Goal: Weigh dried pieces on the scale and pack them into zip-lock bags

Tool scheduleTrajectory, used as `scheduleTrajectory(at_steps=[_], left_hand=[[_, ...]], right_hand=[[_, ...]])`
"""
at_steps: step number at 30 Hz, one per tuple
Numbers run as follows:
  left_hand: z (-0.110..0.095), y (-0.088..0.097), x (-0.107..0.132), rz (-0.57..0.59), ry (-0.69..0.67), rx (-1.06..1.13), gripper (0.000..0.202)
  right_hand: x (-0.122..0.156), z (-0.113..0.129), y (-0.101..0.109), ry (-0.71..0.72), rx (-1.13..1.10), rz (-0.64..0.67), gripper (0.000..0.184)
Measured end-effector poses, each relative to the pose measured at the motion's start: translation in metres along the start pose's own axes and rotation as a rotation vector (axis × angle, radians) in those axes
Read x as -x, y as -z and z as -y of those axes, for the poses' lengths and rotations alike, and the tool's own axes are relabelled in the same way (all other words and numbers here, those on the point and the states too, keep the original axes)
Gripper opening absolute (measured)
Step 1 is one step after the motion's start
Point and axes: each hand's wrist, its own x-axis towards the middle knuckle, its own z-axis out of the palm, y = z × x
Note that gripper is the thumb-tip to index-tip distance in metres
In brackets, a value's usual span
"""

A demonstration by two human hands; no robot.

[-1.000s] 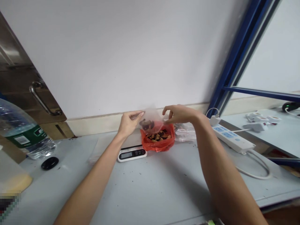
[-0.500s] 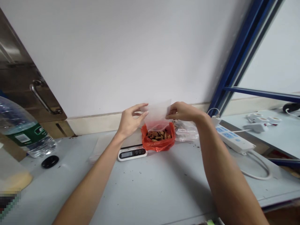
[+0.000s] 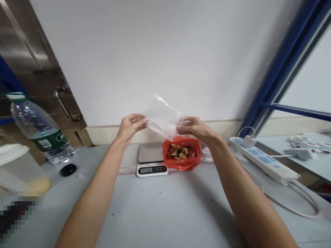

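Observation:
A clear plastic bag (image 3: 163, 116) is stretched in the air between my two hands, tilted, with nothing visible inside. My left hand (image 3: 131, 128) pinches its left side, and my right hand (image 3: 193, 128) grips the right side. Below it stands a small digital kitchen scale (image 3: 152, 170) with a bare metal plate; its display is too small to read. Touching the scale's right side is an open red plastic bag (image 3: 182, 165), holding dried brown and yellowish slices (image 3: 179, 151).
To the left are a large water bottle (image 3: 49, 141), a black round lid (image 3: 68, 169) and a white-lidded plastic container (image 3: 18, 168). More clear bags (image 3: 207, 154) lie behind the red bag. A power strip (image 3: 266, 160) with a trailing cable lies on the right.
The clear bag has turned from upright to tilted, and my right hand has taken a fuller grip on it. My left fingers have closed onto its edge. The view has shifted slightly left.

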Motion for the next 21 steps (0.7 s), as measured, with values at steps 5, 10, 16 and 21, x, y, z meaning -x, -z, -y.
scheduleTrajectory(at_steps=[5,10,16,21], left_hand=[[-0.006,0.072,0.001,0.134,0.3,-0.437,0.025],[0.006,0.126,0.013,0.104,0.548,-0.567,0.024],[0.02,0.138,0.03,0.175,0.726,-0.558,0.035],[0.028,0.135,0.028,0.282,0.727,-0.61,0.037]], right_hand=[[-0.011,0.013,-0.046,0.141,0.061,-0.205,0.018],[-0.012,0.03,-0.123,0.415,0.609,-0.086,0.034],[0.004,0.034,-0.205,0.521,1.092,0.448,0.037],[0.013,0.026,-0.217,0.439,1.1,0.64,0.034]])
